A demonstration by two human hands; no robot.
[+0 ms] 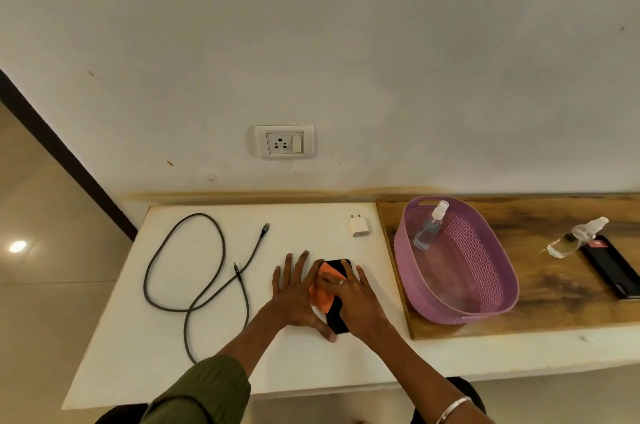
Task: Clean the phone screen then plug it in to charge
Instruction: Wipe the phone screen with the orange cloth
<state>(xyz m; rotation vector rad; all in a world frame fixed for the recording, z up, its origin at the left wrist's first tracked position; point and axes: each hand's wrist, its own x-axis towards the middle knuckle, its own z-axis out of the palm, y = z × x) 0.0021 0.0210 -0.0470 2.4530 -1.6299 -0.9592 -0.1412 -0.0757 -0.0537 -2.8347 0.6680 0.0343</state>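
A black phone [336, 318] lies flat on the white table [145, 347], mostly covered by my hands. An orange cloth [322, 299] is on its screen. My right hand [353, 299] lies flat over the cloth and presses it onto the phone. My left hand [298, 295] rests flat against the phone's left edge, fingers spread, thumb at the phone's near end. A grey braided cable [194, 271] lies looped on the table to the left. A white charger adapter [359, 225] lies at the back of the table. A wall socket [284, 141] with a switch is above.
A purple plastic basket [491, 306] stands on a wooden board [554, 295] to the right, with a clear spray bottle [429, 229] inside. Further right lie a second spray bottle [575, 236] and another black phone [611, 268]. The table's left edge drops to the floor.
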